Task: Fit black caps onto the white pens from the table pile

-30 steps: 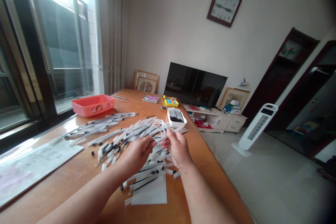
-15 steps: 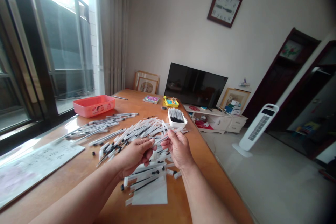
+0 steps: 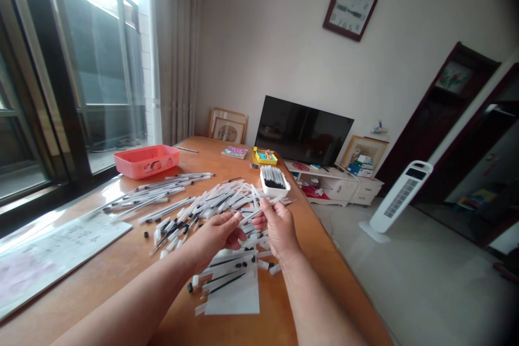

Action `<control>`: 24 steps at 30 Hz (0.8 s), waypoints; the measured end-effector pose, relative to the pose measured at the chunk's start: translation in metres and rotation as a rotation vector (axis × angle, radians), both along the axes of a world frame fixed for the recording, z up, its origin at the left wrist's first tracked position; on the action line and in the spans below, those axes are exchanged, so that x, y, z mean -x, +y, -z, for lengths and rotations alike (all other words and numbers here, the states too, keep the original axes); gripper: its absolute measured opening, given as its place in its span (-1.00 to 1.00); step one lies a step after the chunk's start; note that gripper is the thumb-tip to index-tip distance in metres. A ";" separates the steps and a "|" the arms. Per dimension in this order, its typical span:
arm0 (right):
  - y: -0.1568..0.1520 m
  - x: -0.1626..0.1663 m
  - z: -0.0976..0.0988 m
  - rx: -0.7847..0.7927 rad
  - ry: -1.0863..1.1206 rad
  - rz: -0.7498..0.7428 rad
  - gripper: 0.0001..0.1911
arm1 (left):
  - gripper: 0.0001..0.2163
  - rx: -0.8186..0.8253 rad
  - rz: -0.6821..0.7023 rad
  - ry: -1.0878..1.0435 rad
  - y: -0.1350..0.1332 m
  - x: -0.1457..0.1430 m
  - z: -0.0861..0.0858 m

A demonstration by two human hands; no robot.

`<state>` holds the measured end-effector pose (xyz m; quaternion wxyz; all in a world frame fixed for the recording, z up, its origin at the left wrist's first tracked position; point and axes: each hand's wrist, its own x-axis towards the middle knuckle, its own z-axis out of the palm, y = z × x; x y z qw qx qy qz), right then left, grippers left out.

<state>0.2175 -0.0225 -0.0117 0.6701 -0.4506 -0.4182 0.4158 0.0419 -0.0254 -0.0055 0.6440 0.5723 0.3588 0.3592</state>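
My right hand (image 3: 279, 227) pinches a translucent white pen barrel (image 3: 250, 217) between thumb and fingers, the barrel pointing left. Just beside its left end, my left hand (image 3: 223, 231) is closed with thumb against forefinger; what sits in that pinch, if anything, is too small to make out. Beneath and beyond both hands lies a loose heap of white pen barrels (image 3: 219, 197), caps and dark refills. Black end plugs (image 3: 190, 287) and thin black refills (image 3: 225, 284) rest near a white sheet (image 3: 239, 300) below my hands.
A white tub (image 3: 279, 191) full of upright pens stands behind my right hand. Left of the heap are longer pen parts (image 3: 152, 194), a red plastic basket (image 3: 148, 168) and a printed board (image 3: 60, 262). A yellow box (image 3: 265, 159) and booklet (image 3: 234, 152) lie farther back. The table's right edge drops to the floor.
My left hand has shifted slightly right and up, its thumb tip now close to the barrel's end. My right hand keeps hold of the barrel. The view has moved a little.
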 end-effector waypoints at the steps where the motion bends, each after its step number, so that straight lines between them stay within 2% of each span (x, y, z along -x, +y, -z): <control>1: 0.001 0.000 0.001 0.006 0.001 0.008 -0.52 | -0.57 -0.090 -0.020 0.047 0.001 -0.001 0.001; 6: 0.000 0.002 0.004 0.019 -0.031 0.008 -0.52 | -0.66 -0.452 -0.112 0.320 0.004 -0.002 0.005; 12: -0.003 0.003 0.005 -0.042 -0.150 -0.014 -0.54 | -0.67 -0.574 -0.099 0.444 0.002 0.003 -0.003; 15: -0.003 0.003 0.004 -0.035 -0.105 -0.004 -0.55 | -0.65 -0.554 -0.074 0.432 0.000 0.002 -0.006; 18: -0.003 0.007 0.004 -0.010 -0.033 0.002 -0.56 | -0.62 -0.461 -0.041 0.367 0.000 0.001 -0.008; 22: -0.002 -0.002 -0.002 -0.018 0.028 -0.038 -0.58 | -0.60 -0.243 0.045 0.204 0.001 0.005 -0.007; 24: 0.000 -0.014 -0.009 -0.063 0.122 -0.005 -0.60 | -0.59 -0.102 0.085 0.131 0.001 0.009 -0.006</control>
